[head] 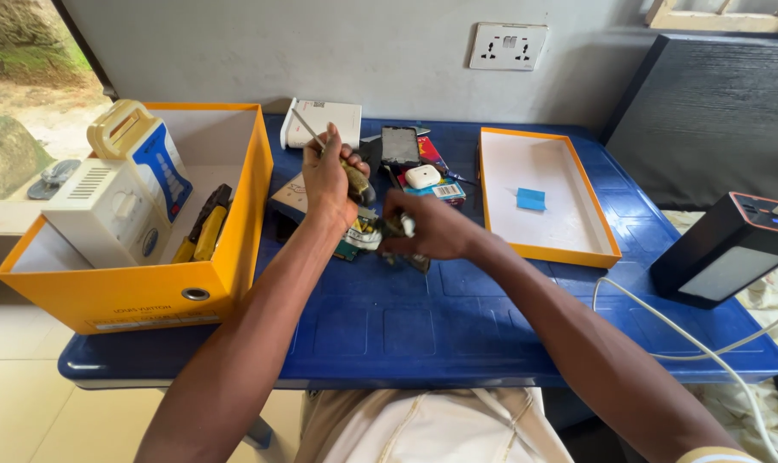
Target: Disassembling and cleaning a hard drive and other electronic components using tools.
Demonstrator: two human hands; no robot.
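Observation:
My left hand [330, 182] is closed around the yellowish handle of a screwdriver [354, 182], whose thin metal shaft [306, 129] sticks up and away to the left. My right hand [432, 230] grips a small dark device with metal parts [399, 226] just to the right of the left hand, over the middle of the blue table [423, 317]. Under both hands lies a small printed pack [354, 242], partly hidden.
An open orange box [149, 296] at the left holds a white appliance [106, 214] and yellow-handled pliers [202, 227]. An orange lid tray [547, 193] with a blue note stands right. A phone [399, 144], white earbud case [423, 177], and black power bank [725, 250] with cable lie around.

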